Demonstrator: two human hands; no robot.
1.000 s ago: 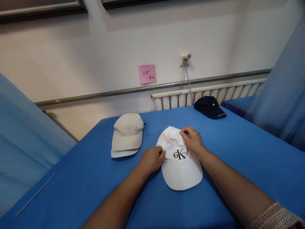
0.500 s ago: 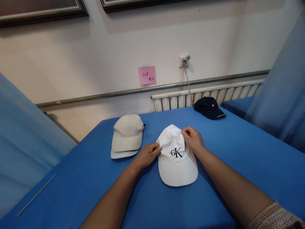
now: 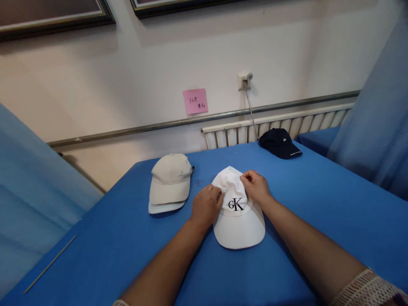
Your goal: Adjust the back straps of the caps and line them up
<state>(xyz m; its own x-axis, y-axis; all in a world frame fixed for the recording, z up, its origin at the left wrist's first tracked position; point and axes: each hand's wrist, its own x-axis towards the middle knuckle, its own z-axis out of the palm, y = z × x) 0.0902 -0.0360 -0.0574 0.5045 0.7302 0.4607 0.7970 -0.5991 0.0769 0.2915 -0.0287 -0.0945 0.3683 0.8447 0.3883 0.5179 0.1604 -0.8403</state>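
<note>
A white baseball cap (image 3: 238,229) with black "CK" lettering lies on the blue-covered table, its brim toward me. My left hand (image 3: 208,205) is over the left side of its crown, fingers bent and pressed against the fabric. On the upper right of the crown, my right hand (image 3: 256,186) pinches the cloth between thumb and fingers. The crown looks soft and a little creased. To the left sits a beige cap (image 3: 171,178), stacked on another pale cap (image 3: 165,208) of which mainly the brim shows.
A dark navy cap (image 3: 279,143) rests at the table's far right edge, near a white radiator (image 3: 296,123). A thin stick (image 3: 49,265) lies at the left. Blue curtains (image 3: 28,199) hang on both sides. A plugged-in socket (image 3: 245,81) and pink note (image 3: 195,101) are on the wall.
My left hand has moved up and right, from the crown's left edge onto its side. My right hand stays nearly in place, and the cap has barely shifted.
</note>
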